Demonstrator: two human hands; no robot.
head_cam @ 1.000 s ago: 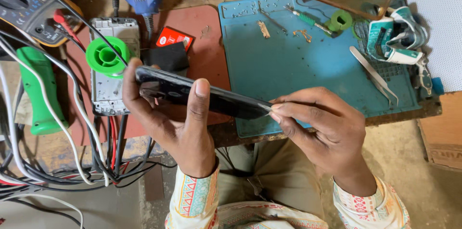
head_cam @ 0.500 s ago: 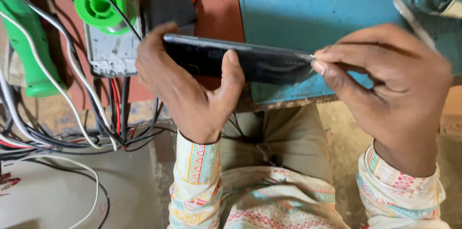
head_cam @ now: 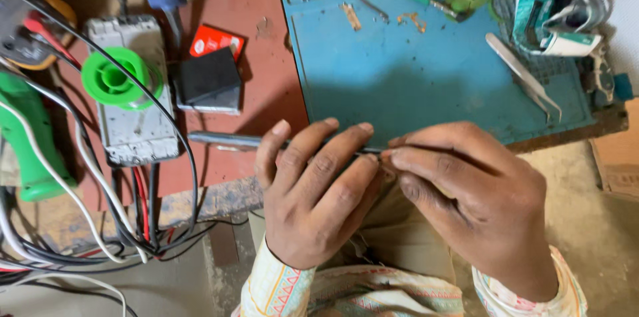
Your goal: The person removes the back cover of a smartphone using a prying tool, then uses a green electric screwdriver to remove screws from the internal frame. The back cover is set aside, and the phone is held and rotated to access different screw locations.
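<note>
Head view looks straight down on my left hand (head_cam: pixel 318 190), which wraps around a thin dark phone held edge-on (head_cam: pixel 226 140), its fingers curled over the top so only the slim edge sticks out toward nine o'clock. My right hand (head_cam: pixel 469 200) meets it from three o'clock, fingers pinched narrow against the phone's right end; whether they grip a tool there I cannot tell. Both hands hover at the bench's near edge, over my lap. At twelve o'clock lies a blue rubber work mat (head_cam: pixel 413 70), with metal tweezers (head_cam: pixel 526 84) on it toward two o'clock. A green solder spool (head_cam: pixel 120 79) sits at ten o'clock beside a small black box (head_cam: pixel 210 80).
</note>
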